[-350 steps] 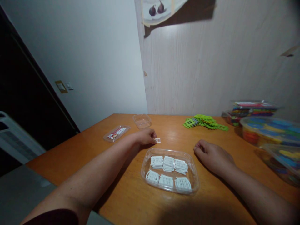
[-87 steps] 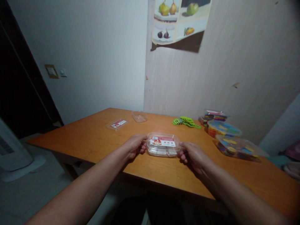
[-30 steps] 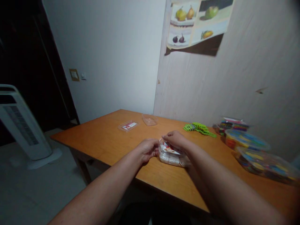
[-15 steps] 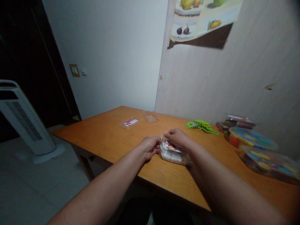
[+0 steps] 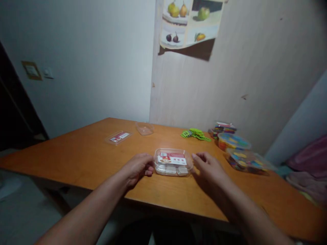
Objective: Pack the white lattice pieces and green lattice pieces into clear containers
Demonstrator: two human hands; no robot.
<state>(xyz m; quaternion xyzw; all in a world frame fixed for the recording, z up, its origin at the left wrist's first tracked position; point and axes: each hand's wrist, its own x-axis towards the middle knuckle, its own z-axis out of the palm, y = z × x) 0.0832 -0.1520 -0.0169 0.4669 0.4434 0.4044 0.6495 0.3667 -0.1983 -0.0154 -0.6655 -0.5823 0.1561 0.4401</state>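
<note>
A clear plastic food container (image 5: pixel 173 169) with a red and white label on its lid stands near the table's front edge. White, rounded contents show through its side; I cannot make out what they are. The lid (image 5: pixel 176 153) lies over the top. At the container's left end, my left hand (image 5: pixel 139 167) has curled fingers, with the tips against the rim. My right hand (image 5: pixel 209 166) is by the right end, fingers apart and loosely bent, the nearest fingertip beside the rim. Whether that fingertip touches the plastic is hard to tell.
Farther back on the wooden table (image 5: pixel 89 153) are a loose labelled lid (image 5: pixel 119 137) and an open clear tub (image 5: pixel 144 129). A green lattice-like object (image 5: pixel 195 134) lies near the wall. Several tubs of colourful pieces (image 5: pixel 245 160) stand at the right.
My right hand has moved off the container's lid to its right end, uncovering the label. My left hand stays at the left end. The view has turned right.
</note>
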